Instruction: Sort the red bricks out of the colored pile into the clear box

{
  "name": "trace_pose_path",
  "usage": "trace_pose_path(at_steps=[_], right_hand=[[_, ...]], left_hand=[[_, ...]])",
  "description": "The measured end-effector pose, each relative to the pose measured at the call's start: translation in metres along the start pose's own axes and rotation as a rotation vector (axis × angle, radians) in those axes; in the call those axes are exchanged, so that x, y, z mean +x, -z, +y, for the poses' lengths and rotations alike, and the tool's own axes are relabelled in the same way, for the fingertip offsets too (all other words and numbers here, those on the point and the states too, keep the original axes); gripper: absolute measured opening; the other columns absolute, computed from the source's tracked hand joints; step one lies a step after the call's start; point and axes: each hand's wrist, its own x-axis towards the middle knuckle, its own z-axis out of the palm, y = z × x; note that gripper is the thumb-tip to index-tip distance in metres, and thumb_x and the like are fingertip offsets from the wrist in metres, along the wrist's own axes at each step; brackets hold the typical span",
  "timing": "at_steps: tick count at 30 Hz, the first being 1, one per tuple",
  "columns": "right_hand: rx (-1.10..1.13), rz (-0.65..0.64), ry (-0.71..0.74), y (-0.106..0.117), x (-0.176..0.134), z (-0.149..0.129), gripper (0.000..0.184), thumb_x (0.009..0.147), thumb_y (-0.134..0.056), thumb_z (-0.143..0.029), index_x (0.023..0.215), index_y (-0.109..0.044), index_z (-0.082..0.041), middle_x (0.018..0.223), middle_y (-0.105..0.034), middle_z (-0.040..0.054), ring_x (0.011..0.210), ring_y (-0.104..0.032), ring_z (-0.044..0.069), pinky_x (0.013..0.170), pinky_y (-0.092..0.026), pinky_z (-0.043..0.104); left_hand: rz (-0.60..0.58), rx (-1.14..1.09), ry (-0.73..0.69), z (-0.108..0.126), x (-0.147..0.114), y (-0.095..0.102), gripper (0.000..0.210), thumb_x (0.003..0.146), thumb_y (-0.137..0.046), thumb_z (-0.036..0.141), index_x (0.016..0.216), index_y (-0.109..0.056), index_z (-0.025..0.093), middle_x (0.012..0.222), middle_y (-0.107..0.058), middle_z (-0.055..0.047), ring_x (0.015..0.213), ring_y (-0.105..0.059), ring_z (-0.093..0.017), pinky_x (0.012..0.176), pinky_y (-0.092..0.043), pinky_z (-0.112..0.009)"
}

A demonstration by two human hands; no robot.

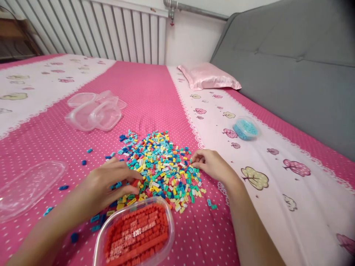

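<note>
My left hand [111,184] pinches a red brick [135,182] at the brick pile [162,166] on the bed [155,96]; my right hand [212,164] pinches a brick at its right edge.

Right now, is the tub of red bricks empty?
No, the tub of red bricks is filled nearly to its rim.

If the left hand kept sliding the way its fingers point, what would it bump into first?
The left hand points right, into the pile of little bricks. Its fingertips already seem to touch a red brick at the pile's near edge, so it would push deeper into the pile, probably toward the right hand on the far side.
</note>
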Motion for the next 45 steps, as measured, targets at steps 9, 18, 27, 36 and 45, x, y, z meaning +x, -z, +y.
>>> trace_pose_path(at_steps=[9,18,27,36,45], right_hand=[[-0.167,0.027,0.035,0.001,-0.004,-0.004,0.024,0.077,-0.062,-0.004,0.08,-0.073,-0.025,0.085,-0.073,0.0008,0.079,-0.066,0.018,0.072,-0.045,0.029],[-0.258,0.038,0.041,-0.006,-0.006,-0.004,0.013,0.077,-0.066,-0.012,0.074,-0.068,-0.025,0.075,-0.069,0.0003,0.068,-0.063,0.018,0.063,-0.042,0.028],[-0.154,0.09,0.102,0.003,-0.01,-0.011,0.007,0.072,-0.064,-0.017,0.071,-0.069,-0.023,0.076,-0.07,0.0033,0.07,-0.064,0.021,0.069,-0.048,0.032],[0.084,0.062,0.103,0.003,-0.013,-0.027,0.013,0.076,-0.068,-0.033,0.081,-0.073,-0.021,0.074,-0.074,0.0033,0.068,-0.068,0.019,0.065,-0.053,0.031],[0.803,-0.123,0.231,-0.056,-0.027,-0.1,0.005,0.078,-0.075,-0.025,0.082,-0.076,-0.027,0.089,-0.073,0.0006,0.083,-0.071,0.015,0.078,-0.059,0.031]], left_hand=[[0.028,0.029,0.009,0.001,0.0,0.002,0.014,0.098,-0.062,0.034,0.103,-0.071,0.025,0.086,-0.074,0.002,0.076,-0.064,-0.012,0.07,-0.046,-0.023],[0.079,0.06,0.019,0.008,0.003,0.001,0.021,0.1,-0.059,0.03,0.119,-0.067,0.024,0.085,-0.075,0.0,0.076,-0.066,-0.013,0.071,-0.048,-0.024],[0.035,0.047,0.064,0.014,0.003,0.002,0.019,0.101,-0.056,0.031,0.109,-0.07,0.02,0.089,-0.073,-0.003,0.079,-0.064,-0.014,0.071,-0.048,-0.026],[0.001,0.029,0.069,0.014,0.003,-0.001,0.015,0.1,-0.058,0.028,0.101,-0.071,0.02,0.086,-0.073,-0.001,0.079,-0.062,-0.014,0.076,-0.045,-0.028],[0.095,-0.028,0.028,0.023,0.006,-0.008,0.014,0.098,-0.063,0.026,0.106,-0.073,0.022,0.094,-0.073,-0.003,0.087,-0.065,-0.016,0.079,-0.046,-0.03]])
